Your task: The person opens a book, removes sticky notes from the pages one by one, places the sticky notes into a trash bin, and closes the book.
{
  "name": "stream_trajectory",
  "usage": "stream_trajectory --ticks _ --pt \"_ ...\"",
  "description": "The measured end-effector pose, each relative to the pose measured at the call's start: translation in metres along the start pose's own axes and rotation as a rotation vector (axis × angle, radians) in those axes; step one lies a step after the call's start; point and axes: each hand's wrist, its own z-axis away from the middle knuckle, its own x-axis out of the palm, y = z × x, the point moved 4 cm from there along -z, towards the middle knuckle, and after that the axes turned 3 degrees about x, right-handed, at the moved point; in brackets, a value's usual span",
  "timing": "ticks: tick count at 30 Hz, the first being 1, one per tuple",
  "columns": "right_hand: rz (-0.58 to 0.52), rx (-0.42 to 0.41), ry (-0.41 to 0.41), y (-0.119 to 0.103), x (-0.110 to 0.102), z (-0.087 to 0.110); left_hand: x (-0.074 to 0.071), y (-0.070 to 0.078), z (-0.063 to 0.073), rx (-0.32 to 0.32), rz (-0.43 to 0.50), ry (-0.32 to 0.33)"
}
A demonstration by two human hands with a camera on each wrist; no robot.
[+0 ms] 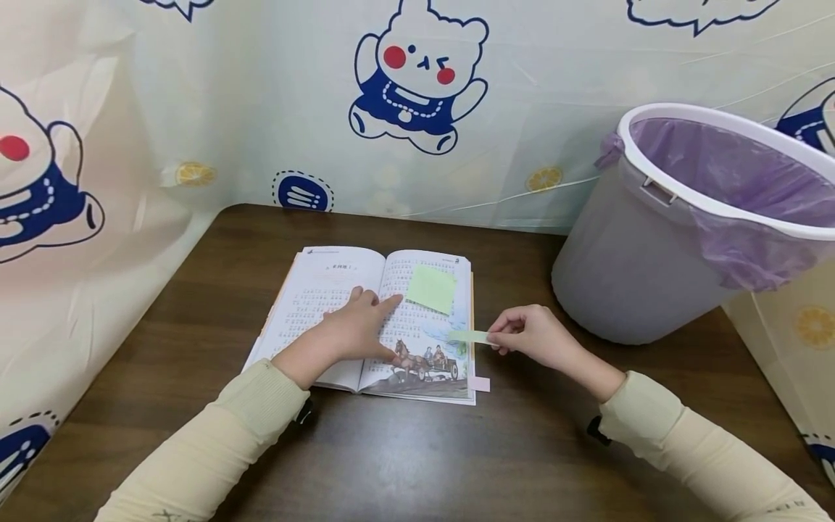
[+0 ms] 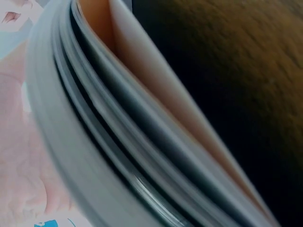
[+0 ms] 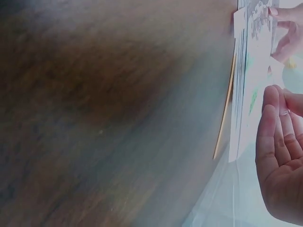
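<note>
An open book [image 1: 313,312] lies on the table, printed text on both pages and a horse-cart picture low on the right page. My left hand [image 1: 355,326] rests on it across the middle fold, fingers and thumb spread. Between thumb and fingers, my right hand [image 1: 535,335] pinches one end of a narrow light green paper strip [image 1: 467,336]; its other end reaches over the right page's edge. Higher on that page is a green sticky note [image 1: 430,288]. A pink tab [image 1: 481,384] sticks out at the lower right. Curved page edges [image 2: 109,113] fill much of the left wrist view.
A grey waste bin [image 1: 626,246] with a purple liner [image 1: 730,167] stands at the right, beyond my right hand. Brown tabletop [image 1: 417,457] extends around the book. A curtain [image 1: 548,65] printed with cartoon bears hangs behind and along the sides.
</note>
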Motion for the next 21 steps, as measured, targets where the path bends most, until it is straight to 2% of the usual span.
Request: stream_trajectory --ticks 11,21 --pt "-0.029 -0.015 0.008 -0.008 -0.009 -0.006 0.003 -0.006 0.003 0.001 0.016 0.022" --pt "0.027 -0.015 0.090 -0.028 -0.041 0.001 0.002 -0.001 -0.002 0.032 0.021 0.018"
